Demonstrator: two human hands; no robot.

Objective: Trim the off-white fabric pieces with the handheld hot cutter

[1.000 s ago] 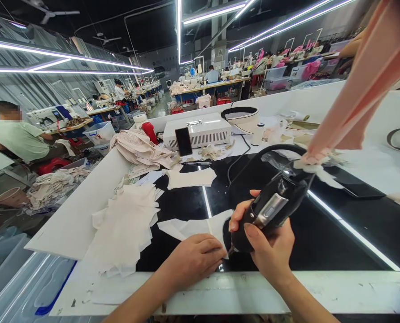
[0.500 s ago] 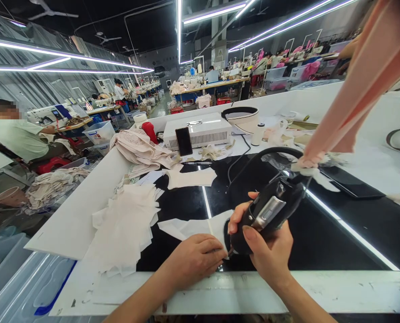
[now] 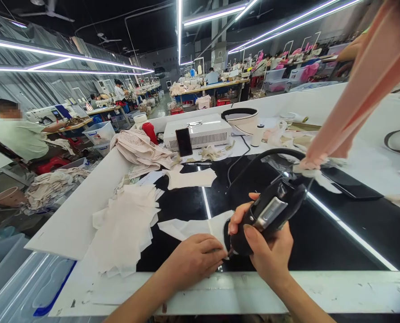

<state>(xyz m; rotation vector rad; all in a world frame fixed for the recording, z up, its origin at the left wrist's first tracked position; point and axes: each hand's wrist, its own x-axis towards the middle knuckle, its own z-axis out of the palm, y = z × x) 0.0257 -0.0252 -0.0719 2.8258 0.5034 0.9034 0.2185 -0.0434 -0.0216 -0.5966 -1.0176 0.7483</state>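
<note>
My right hand (image 3: 267,251) grips a black corded hand tool (image 3: 270,211) with a silver panel, its tip pointed down at the near edge of a white fabric piece (image 3: 193,226) on the black glossy tabletop (image 3: 321,233). My left hand (image 3: 193,258) lies flat, fingers together, pressing that fabric piece just left of the tool tip. The tool's black cord (image 3: 254,159) arcs back over the table. A pink cloth strip (image 3: 361,85) hangs from the upper right down to the tool's rear.
A pile of white cut fabric pieces (image 3: 126,224) lies to the left, another piece (image 3: 189,177) farther back. Behind stand a white box machine (image 3: 200,130), a phone (image 3: 184,141), a red object (image 3: 149,131), beige cloth heap (image 3: 139,150) and a round bowl-like unit (image 3: 242,117). Seated workers fill the hall; one person (image 3: 18,132) sits left.
Almost nothing moved; my right hand and the tool shifted very slightly, and my left hand stays pressed on the fabric.
</note>
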